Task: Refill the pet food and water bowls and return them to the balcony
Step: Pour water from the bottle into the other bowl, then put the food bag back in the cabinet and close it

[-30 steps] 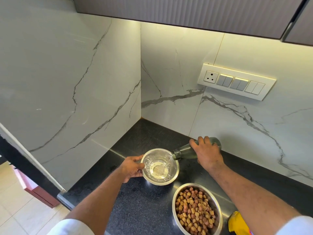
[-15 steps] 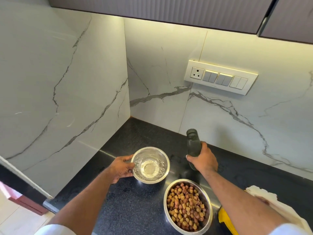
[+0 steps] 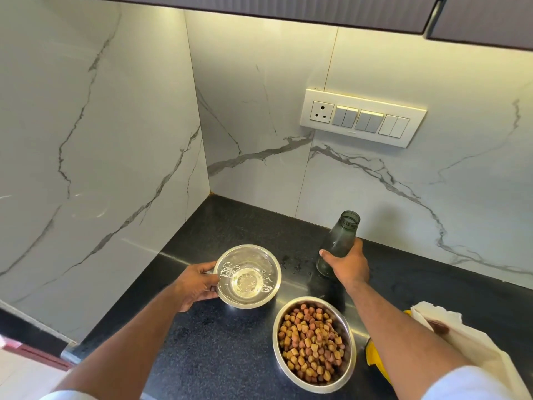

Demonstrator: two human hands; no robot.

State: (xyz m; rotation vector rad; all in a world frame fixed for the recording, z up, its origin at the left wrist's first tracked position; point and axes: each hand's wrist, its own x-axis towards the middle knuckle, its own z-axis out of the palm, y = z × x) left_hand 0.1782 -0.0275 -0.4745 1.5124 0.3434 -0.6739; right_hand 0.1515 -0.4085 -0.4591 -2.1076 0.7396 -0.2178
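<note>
- Gripping the lower body of the green bottle (image 3: 337, 243), the right hand (image 3: 347, 265) has its fingers wrapped round it; the bottle stands upright and uncapped right of centre in the frame, its base at or just above the black counter (image 3: 219, 356) — I cannot tell which.
- At centre frame the left hand (image 3: 196, 284) clasps the near-left rim of the water bowl (image 3: 248, 277), thumb over the edge and fingers under the side. Water covers the bottom of this steel bowl, which rests on the counter.
- Below it, at lower centre, the food bowl (image 3: 314, 343) is heaped with brown kibble and no hand touches it. Both bowls look filled, so what remains is probably the carry to the balcony, which is out of view.
- Risk: lifted one-handed by the rim, the water bowl could tip and slop, since the water is free to swing.
- Risk: the bottle is open and tall, and set down carelessly it may topple; I cannot tell whether any water is left in it.
- Risk: the two bowls sit nearly touching, so dragging the water bowl towards the bottom of the frame could knock kibble out.
- Small wet spots (image 3: 291, 262) on the counter between water bowl and bottle could make a steel base slide.
- At lower right a white cloth (image 3: 450, 336) lies over something yellow (image 3: 375, 356), beside the right forearm; a backward sweep could catch it.
- A switch panel (image 3: 362, 116) sits on the marble wall at upper right, well clear of the water.
</note>
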